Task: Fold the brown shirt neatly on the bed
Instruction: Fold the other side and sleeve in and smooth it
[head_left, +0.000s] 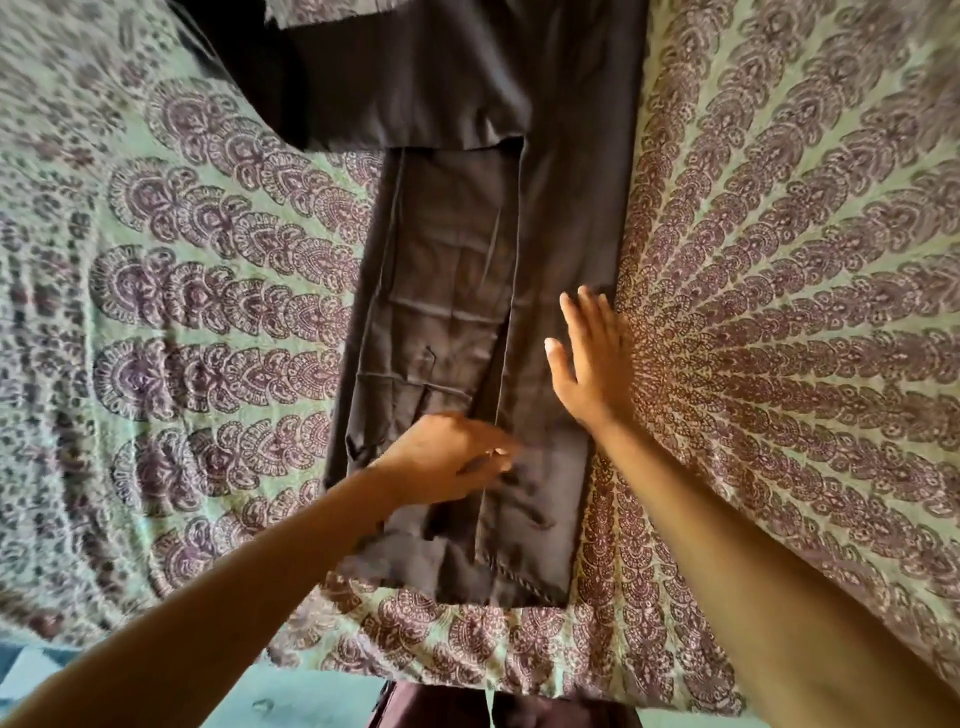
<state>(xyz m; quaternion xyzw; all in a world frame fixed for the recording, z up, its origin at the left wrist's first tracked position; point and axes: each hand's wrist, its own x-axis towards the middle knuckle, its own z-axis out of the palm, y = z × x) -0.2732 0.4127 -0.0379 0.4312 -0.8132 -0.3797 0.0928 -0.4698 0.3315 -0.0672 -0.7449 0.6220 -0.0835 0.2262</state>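
Observation:
The brown shirt (452, 291) lies lengthwise down the middle of the bed, folded into a long narrow strip with one panel laid over the other. Its far end spreads wider toward the top of the view. My right hand (587, 358) rests flat on the strip's right side, fingers spread, holding nothing. My left hand (447, 457) sits near the strip's near end with fingers curled; they pinch the fabric at the central fold edge.
The bed is covered by a green sheet (779, 312) with a dark purple leaf pattern. Its near edge (415, 680) runs along the bottom, with teal floor (291, 701) below it.

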